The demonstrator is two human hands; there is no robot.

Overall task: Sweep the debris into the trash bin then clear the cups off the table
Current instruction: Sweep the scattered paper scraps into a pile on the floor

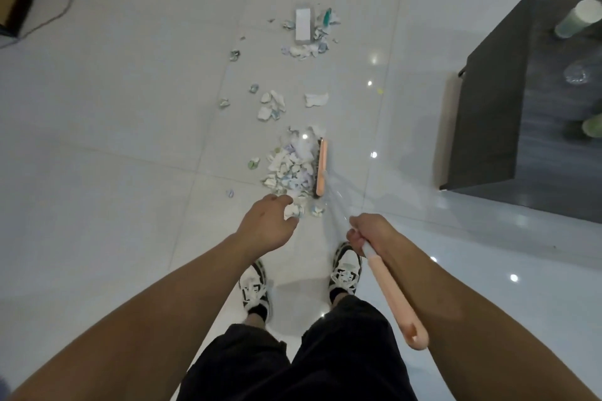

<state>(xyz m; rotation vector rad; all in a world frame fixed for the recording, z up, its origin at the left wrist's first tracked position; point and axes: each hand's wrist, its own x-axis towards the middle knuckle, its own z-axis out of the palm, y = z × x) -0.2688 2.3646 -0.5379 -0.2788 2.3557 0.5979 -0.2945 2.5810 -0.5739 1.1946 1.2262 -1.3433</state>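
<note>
A pink-handled broom (386, 286) is grasped by the right hand (368, 234), its head (321, 168) set against a heap of torn paper debris (290, 169) on the floor (130, 140). The left grip (267, 225) is held released above the floor. Cups (576, 18) are seen on the dark counter (508, 107) at the right.

White glossy tiled floor (130, 156) carries torn paper scraps (290, 169) mid-frame, more scraps (272, 106) above them, and a white box (302, 24) near top centre. At right, a dark desk (508, 114) holds 3 cups (578, 18).
</note>
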